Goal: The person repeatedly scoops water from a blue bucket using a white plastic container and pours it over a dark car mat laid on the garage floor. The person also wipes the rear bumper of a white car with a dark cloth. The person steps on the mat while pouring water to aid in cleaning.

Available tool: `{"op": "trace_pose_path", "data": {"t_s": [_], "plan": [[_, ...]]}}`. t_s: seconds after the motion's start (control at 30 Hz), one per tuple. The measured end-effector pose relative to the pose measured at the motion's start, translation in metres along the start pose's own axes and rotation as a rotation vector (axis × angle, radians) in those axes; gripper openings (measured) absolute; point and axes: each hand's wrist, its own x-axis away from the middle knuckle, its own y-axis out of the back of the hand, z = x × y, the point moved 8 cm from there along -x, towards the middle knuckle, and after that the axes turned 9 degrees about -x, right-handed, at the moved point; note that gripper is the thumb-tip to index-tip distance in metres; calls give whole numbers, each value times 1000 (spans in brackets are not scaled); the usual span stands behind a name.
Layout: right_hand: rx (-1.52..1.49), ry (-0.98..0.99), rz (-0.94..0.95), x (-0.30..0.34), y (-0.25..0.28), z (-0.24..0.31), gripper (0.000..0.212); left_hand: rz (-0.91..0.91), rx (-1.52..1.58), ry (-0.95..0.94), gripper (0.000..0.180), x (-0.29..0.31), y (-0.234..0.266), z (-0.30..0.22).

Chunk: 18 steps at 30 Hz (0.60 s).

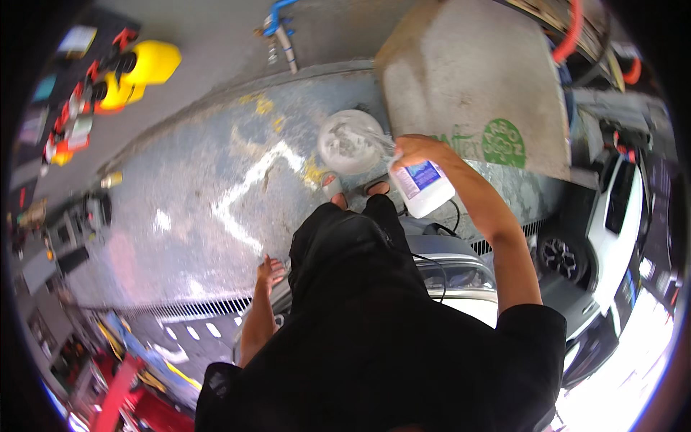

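Observation:
My right hand (pixel 419 150) is closed round the neck end of a white plastic jug (pixel 430 202) with a blue and white label. The jug is tipped, its mouth end towards a round whitish bucket (pixel 325 135) on the floor. Between them a clear, blurred streak looks like pouring liquid, reaching over the bucket's right side. Grey and white patches show inside the bucket; what they are I cannot make out. My left hand (pixel 271 271) hangs low at my left side, fingers apart, holding nothing. The jug's mouth is mostly hidden by my right hand.
My sandalled feet stand just short of the bucket. A large worn board (pixel 475 79) with green print leans beyond it to the right. Behind me is a car (pixel 439 248); a white car (pixel 615 216) stands right. Yellow containers (pixel 152 63) line the far left. A drain grate (pixel 209 308) crosses the floor.

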Motion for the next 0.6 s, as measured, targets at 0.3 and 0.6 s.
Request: {"op": "trace_pose_path", "data": {"t_s": [0.3,0.6], "plan": [[-284,56,-546,103,79,33,66,8,-146,-123,80,-19,-1,-108],[-185,545,-1198,420,93,102,44,76,-313,-370,84,-18,-51,-240]]}}
